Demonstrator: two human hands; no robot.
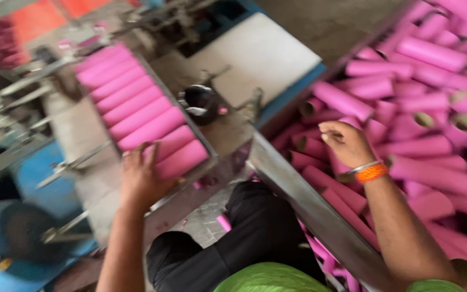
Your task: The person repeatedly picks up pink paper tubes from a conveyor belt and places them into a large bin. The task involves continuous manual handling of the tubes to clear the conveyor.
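Blur: the whole view was smeared by motion, so fine edges and small parts were hard to make out.
Cut off: the bin (298, 184) ran out of view at the right and bottom; the machine (152, 21) was clipped at the top and left.
Hidden: the left palm was turned away, and the right fingertips were buried among tubes, so what they pinched could not be told.
Tubes: pink cardboard cylinders with pale brown hollow ends.
Row (136, 103): about eight tubes lay side by side in the tray (201, 135) on the machine, parallel and touching.
Pile (428, 92): many more tubes lay loose and crossed in the bin at the right, well apart from the row.
Left hand (141, 178): fingers spread, laid flat against the nearest tube of the row, pressing rather than gripping.
Right hand (347, 143): fingers curled down into the pile, touching tubes; whether it had closed on one could not be told.
Band (371, 172): an orange one, with a thin metal one beside it, sat on the right wrist.
Lap: black trousers (244, 232) showed between tray and bin, a green shirt (271, 278) at the bottom edge.
Knob (198, 103): a dark round part sat just beside the tray.
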